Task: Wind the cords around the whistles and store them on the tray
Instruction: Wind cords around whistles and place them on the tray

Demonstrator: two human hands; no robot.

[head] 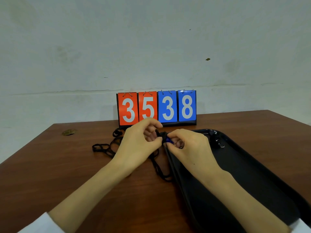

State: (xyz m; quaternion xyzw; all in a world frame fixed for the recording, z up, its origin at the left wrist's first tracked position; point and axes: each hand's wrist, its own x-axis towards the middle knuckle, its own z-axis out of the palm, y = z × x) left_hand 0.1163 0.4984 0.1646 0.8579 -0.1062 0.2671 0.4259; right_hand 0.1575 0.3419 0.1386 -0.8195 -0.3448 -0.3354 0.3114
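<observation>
left hand (139, 140) curled, pinches black cord (159, 134) beside whistle | right hand (190, 145) curled, grips blue whistle (168, 140) | whistle held over left rim of tray (252, 174), cord trails down to table (67, 165) | wound whistle (217, 140) lies at tray's far end | loose cords (102, 147) on table, left | scoreboard (156, 108) behind reads 35 38

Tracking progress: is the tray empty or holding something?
Not empty: a dark bundle with a metal clip lies at the far end of the tray; whether it's a whistle, cannot tell.
</observation>
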